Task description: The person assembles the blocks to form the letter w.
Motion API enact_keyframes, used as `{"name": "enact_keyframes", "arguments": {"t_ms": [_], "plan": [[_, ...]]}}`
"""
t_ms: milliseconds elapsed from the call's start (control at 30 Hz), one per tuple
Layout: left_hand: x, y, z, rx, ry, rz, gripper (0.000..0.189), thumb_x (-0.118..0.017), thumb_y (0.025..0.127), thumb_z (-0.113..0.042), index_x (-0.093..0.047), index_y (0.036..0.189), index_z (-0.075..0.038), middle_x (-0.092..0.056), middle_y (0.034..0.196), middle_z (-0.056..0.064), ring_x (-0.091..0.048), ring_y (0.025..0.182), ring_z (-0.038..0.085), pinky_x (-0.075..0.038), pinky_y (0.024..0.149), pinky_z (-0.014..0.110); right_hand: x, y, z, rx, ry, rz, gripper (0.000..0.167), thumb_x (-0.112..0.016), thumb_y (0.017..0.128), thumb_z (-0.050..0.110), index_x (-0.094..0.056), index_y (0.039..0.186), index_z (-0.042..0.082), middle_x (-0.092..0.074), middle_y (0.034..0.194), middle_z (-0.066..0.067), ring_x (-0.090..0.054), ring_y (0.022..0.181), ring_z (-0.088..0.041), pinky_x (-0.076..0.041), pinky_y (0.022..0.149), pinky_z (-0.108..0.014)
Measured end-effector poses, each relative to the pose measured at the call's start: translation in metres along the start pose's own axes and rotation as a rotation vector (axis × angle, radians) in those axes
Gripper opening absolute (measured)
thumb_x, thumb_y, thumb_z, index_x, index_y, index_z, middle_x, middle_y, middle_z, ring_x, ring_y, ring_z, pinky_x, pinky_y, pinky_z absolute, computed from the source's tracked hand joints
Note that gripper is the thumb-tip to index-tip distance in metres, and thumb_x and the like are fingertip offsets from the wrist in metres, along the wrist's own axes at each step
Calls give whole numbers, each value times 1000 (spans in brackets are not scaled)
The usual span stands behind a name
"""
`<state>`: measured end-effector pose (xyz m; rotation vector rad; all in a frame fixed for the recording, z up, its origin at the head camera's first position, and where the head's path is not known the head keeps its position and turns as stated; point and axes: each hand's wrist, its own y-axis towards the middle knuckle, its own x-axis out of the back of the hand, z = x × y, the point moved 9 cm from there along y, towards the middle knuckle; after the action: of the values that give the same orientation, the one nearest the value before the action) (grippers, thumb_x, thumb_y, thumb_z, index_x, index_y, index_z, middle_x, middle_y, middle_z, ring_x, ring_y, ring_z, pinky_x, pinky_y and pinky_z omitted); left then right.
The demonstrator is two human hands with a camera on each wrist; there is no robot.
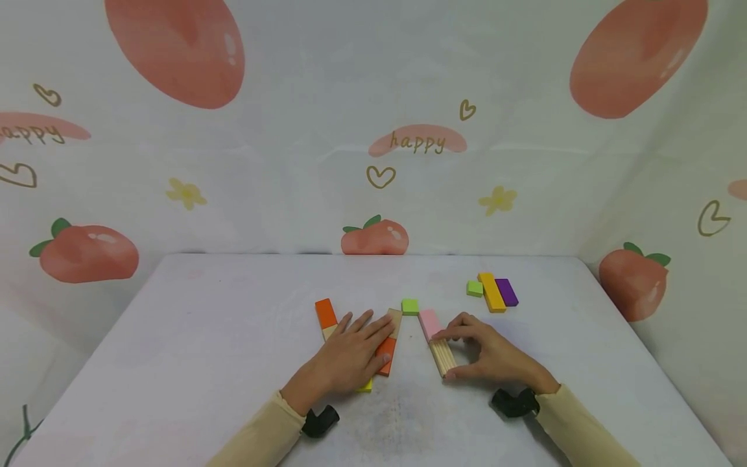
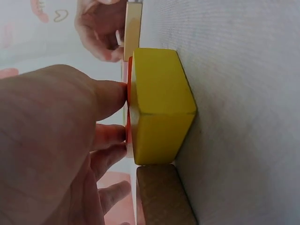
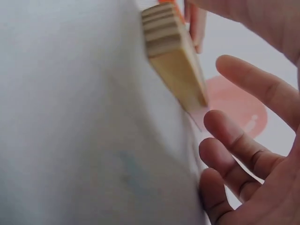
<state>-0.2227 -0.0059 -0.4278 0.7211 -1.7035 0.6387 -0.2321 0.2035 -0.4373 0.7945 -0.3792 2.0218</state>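
Observation:
My left hand (image 1: 344,357) rests on a V-like arrangement of blocks, its fingers spread and fairly straight. Around it show an orange block (image 1: 325,313) at the left, a plain wood block (image 1: 394,322) and another orange block (image 1: 386,353) at the right, and a yellow block (image 2: 161,93) low under the palm. My right hand (image 1: 490,353) holds a ridged wooden block (image 1: 443,359) lengthwise, thumb by its near end and fingertips by its far end. This block lies in line with a pink block (image 1: 428,323). A green block (image 1: 410,307) sits between the two slanted rows.
Toward the back right lie a second green block (image 1: 475,288), a yellow-orange block (image 1: 492,292) and a purple block (image 1: 507,292). The white tabletop (image 1: 233,311) meets a printed cloth backdrop (image 1: 292,194) behind and at the sides.

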Motion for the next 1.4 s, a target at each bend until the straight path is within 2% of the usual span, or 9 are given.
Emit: {"name": "enact_keyframes", "arguments": {"t_ms": [133,267,467,600,733,967,1167,1300,1400], "plan": [[2,1,0,-9,-10,-18,58,-48,107,-40,-40,157,-12,-38,161,4,-26,151,33,-17,121,59,19,2,-8,-22,15,-88,48,-88,81,32,-73,125,23,-61,109,1,-53,96,-19,-46,79,-29],[3,2,0,-15,-10,-25,57,-48,107,-39,-42,156,-12,-39,161,4,-26,151,33,-15,121,59,48,6,-22,-66,-85,-240,36,-84,85,20,-74,119,12,-65,103,-1,-58,93,-19,-49,78,-29],[3,3,0,-33,-5,-41,54,-47,107,-37,-43,155,-11,-40,160,4,-26,151,32,-14,120,61,81,15,-37,-81,-308,-390,38,-81,85,6,-70,121,-1,-65,113,-20,-55,101,-37,-50,83,-49],[6,3,-1,-45,-3,-64,51,-47,108,-34,-46,153,-11,-41,159,5,-27,151,32,-14,120,62,86,23,-44,-92,-408,-348,47,-77,88,8,-63,131,-5,-58,127,-29,-45,112,-49,-37,93,-63],[12,4,-10,-70,18,-103,49,-48,108,-32,-47,153,-11,-41,158,6,-29,150,30,-17,120,61,85,29,-46,-79,-472,-300,44,-75,90,9,-64,130,-5,-57,131,-26,-42,115,-50,-31,89,-65],[4,11,-56,-147,82,-23,58,-46,107,-42,-35,160,-21,-32,164,2,-24,153,24,-21,120,56,87,31,-45,-75,-509,-304,33,-78,87,7,-70,118,-1,-59,128,-24,-43,115,-51,-32,88,-64],[-12,21,-77,-138,138,22,58,-48,106,-46,-35,159,-30,-27,166,-1,-23,153,22,-23,120,55,79,23,-34,-82,-379,-274,32,-81,84,6,-71,113,-1,-65,118,-21,-52,111,-44,-38,93,-63],[-17,23,-79,-129,168,55,58,-52,105,-45,-36,159,-32,-28,166,-3,-22,153,22,-22,120,55,61,10,-20,-50,-245,-186,33,-83,84,8,-70,114,4,-69,109,-3,-61,99,-24,-52,90,-47],[-19,24,-78,-120,176,81,59,-53,104,-45,-35,159,-33,-27,166,-4,-20,154,22,-21,121,55,46,-2,-10,0,-148,-102,31,-84,83,12,-70,111,13,-68,105,7,-61,92,-17,-54,84,-34]]}}
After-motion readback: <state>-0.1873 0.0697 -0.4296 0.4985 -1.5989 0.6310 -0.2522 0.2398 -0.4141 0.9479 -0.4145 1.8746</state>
